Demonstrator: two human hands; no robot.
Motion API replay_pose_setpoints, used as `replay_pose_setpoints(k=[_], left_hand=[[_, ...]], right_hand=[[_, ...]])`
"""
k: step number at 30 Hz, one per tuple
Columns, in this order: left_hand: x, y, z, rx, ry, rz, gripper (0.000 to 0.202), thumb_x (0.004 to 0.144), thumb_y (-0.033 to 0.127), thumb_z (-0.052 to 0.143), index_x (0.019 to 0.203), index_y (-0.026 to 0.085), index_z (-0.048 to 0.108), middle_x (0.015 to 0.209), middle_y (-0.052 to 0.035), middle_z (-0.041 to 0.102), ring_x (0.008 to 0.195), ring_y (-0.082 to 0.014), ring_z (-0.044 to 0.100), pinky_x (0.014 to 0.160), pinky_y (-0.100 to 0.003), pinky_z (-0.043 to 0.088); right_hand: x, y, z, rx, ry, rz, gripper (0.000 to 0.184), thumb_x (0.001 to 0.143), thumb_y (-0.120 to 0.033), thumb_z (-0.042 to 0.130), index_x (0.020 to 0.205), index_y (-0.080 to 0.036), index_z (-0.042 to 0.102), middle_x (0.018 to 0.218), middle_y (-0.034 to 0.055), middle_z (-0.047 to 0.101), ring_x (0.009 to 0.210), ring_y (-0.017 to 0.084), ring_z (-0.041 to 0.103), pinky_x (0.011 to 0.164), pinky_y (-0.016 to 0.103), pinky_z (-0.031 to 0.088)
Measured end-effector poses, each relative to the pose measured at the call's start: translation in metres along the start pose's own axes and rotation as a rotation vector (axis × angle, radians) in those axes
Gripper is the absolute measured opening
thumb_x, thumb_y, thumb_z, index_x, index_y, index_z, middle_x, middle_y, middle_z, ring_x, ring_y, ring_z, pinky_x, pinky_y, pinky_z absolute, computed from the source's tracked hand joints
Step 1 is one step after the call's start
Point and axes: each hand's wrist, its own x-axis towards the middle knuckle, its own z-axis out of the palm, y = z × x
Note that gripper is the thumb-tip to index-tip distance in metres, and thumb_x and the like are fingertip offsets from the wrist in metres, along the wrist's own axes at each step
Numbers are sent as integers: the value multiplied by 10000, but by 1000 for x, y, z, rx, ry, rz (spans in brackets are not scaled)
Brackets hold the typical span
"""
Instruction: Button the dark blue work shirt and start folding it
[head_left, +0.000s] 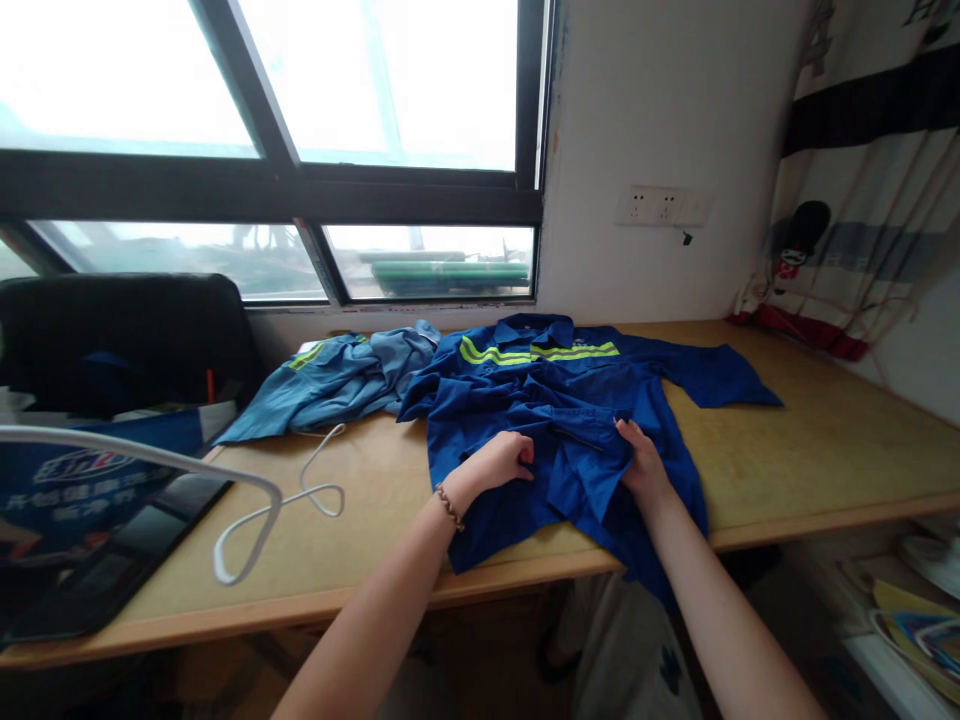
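Note:
A dark blue work jacket point(570, 400) with yellow-green reflective stripes lies spread front-up on the wooden table point(817, 440), its hem hanging over the front edge. My left hand point(499, 462) rests on the jacket's left front panel with the fingers curled into the cloth. My right hand point(641, 462) pinches the edge of the right front panel near the middle opening. A beaded bracelet sits on my left wrist.
A lighter blue garment point(337, 380) lies crumpled to the left of the jacket. A white plastic hanger point(285, 500) lies at the table's left front. A black chair back point(127, 340) and a printed blue bag point(82, 500) stand at left. Striped fabric point(862, 200) hangs at the right wall.

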Motion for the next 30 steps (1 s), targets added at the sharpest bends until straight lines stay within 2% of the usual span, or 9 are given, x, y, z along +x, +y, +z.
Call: replay_pose_setpoints(k=[3, 5, 8, 11, 14, 20, 25, 28, 30], left_hand=[[-1, 1, 0, -30, 55, -65, 199, 509, 260, 731, 595, 173, 574, 563, 14, 564, 505, -114, 498, 473, -210, 343], [-1, 4, -1, -162, 68, -137, 211, 563, 310, 701, 581, 167, 547, 516, 8, 556, 456, -116, 505, 456, -218, 363], [1, 14, -2, -560, 77, -235, 257, 654, 378, 631, 652, 155, 504, 522, -13, 579, 437, -134, 549, 435, -230, 417], [3, 26, -3, -964, 125, -259, 283, 657, 348, 650, 732, 141, 473, 633, -59, 632, 548, -165, 619, 513, -261, 489], [4, 35, -4, -1179, 153, -255, 272, 667, 294, 660, 764, 125, 469, 736, -105, 656, 658, -184, 645, 616, -282, 515], [2, 39, 0, -1312, 159, -269, 244, 690, 270, 648, 786, 109, 491, 789, -143, 663, 714, -215, 650, 657, -305, 524], [3, 38, 1, -1338, 158, -271, 243, 679, 267, 658, 784, 93, 525, 818, -156, 662, 727, -223, 649, 657, -301, 528], [3, 37, 1, -1357, 147, -275, 240, 685, 273, 654, 792, 87, 548, 820, -154, 663, 742, -218, 648, 671, -295, 526], [3, 37, 1, -1355, 148, -280, 240, 689, 279, 650, 795, 84, 561, 816, -150, 664, 740, -213, 648, 665, -285, 524]], right_hand=[[0, 1, 2, 36, -48, 76, 221, 565, -395, 708, 677, -222, 630, 648, 1, 664, 736, 228, 632, 701, 375, 495], [-1, 0, 4, 52, -80, 109, 209, 572, -384, 710, 675, -215, 643, 653, 0, 666, 692, 207, 632, 678, 349, 495], [-4, -2, 10, 41, -151, 170, 214, 601, -372, 700, 722, -198, 669, 666, 8, 670, 638, 177, 626, 649, 309, 488], [-8, -4, 18, -4, -263, 225, 246, 625, -368, 688, 788, -184, 682, 691, 24, 672, 645, 170, 625, 649, 287, 479], [-11, -4, 24, -30, -329, 233, 289, 636, -382, 678, 847, -185, 680, 698, 28, 670, 637, 169, 619, 627, 277, 469], [-12, 0, 28, -71, -426, 233, 279, 682, -363, 644, 888, -176, 668, 622, 9, 635, 553, 132, 571, 551, 245, 443], [-9, 6, 26, -101, -424, 205, 251, 690, -356, 642, 853, -165, 663, 553, -14, 565, 459, 75, 467, 448, 196, 358], [-9, 5, 27, -117, -445, 183, 243, 697, -347, 631, 856, -166, 661, 577, -8, 561, 466, 68, 442, 422, 190, 304], [-11, 2, 28, -126, -487, 173, 248, 703, -340, 620, 877, -168, 658, 649, 13, 588, 509, 78, 460, 442, 198, 309]])
